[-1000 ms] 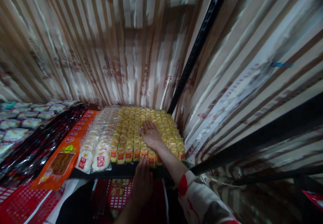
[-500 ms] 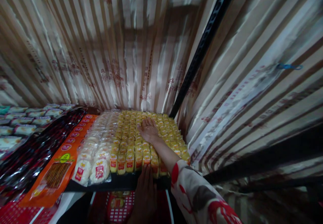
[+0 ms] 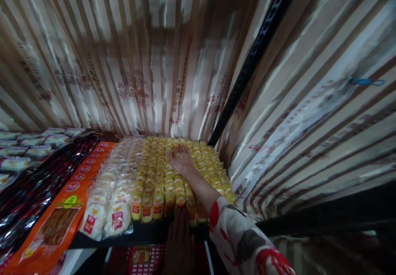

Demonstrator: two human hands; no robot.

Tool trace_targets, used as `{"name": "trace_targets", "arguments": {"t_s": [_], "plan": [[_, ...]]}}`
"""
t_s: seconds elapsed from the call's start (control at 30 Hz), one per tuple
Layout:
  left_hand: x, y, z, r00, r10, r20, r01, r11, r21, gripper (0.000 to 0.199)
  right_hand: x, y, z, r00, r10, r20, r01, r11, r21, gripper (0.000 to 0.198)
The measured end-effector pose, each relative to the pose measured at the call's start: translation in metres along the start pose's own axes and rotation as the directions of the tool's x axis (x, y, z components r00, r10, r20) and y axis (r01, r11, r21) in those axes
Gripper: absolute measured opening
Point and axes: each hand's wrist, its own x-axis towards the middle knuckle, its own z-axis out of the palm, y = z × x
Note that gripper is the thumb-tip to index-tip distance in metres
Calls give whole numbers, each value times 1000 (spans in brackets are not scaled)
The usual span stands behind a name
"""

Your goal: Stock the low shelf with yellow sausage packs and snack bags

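Rows of small yellow packaged cakes [image 3: 157, 171] stand packed together on the dark shelf [image 3: 145, 234], red labels on their front ends. My right hand [image 3: 182, 160] lies flat on top of them towards the back, fingers stretched out. At the shelf's front edge, my left hand [image 3: 180, 235] points upward with straight fingers, its tips against the fronts of the middle packs. Neither hand grips anything that I can see. Beside the yellow cakes on the left are two rows of round white packaged cakes [image 3: 118, 215] with red labels.
Further left lie orange snack-stick packets [image 3: 58, 221], dark shiny packets [image 3: 40, 184] and white packets [image 3: 40, 151]. Below the shelf is a red basket [image 3: 156, 262] with a yellow pack inside. A black metal post [image 3: 247, 72] rises at the shelf's back right, before corrugated sheeting [image 3: 173, 52].
The view has shifted a little, with the front of the shelf now lower in the picture. Both hands keep about the same place against the yellow cakes.
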Motion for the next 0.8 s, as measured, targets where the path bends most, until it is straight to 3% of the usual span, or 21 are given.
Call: {"name": "trace_targets", "arguments": {"t_s": [0.1, 0.3, 0.4, 0.47, 0.57, 0.67, 0.73, 0.8], "plan": [[0, 1, 1, 1000, -2, 6, 2, 1000, 7, 60, 6, 3, 2, 997, 37, -64, -36, 999, 12, 62], [2, 1, -2, 1000, 7, 16, -8, 1000, 10, 60, 19, 7, 5, 996, -3, 84, 0, 999, 35, 60], [1, 0, -4, 1000, 7, 30, -7, 1000, -3, 60, 8, 13, -5, 1000, -2, 6, 2, 992, 129, 59], [0, 0, -5, 1000, -6, 24, 6, 1000, -12, 61, -10, 18, -15, 989, 38, -143, -1, 969, 246, 58], [-2, 1, -3, 1000, -24, 11, 24, 999, -42, 60, -51, 27, -25, 930, 124, -346, 53, 886, 460, 58], [-4, 2, -2, 998, -60, -2, 59, 993, -98, 58, -104, 37, -25, 886, 202, -418, 97, 800, 592, 52], [-3, 2, -2, 998, -70, -7, 68, 990, -124, 57, -139, 44, -20, 862, 231, -451, 107, 787, 607, 48], [-1, 1, -5, 999, -51, -17, 48, 990, -132, 58, -170, 51, -15, 867, 215, -449, 107, 801, 589, 43]]}}
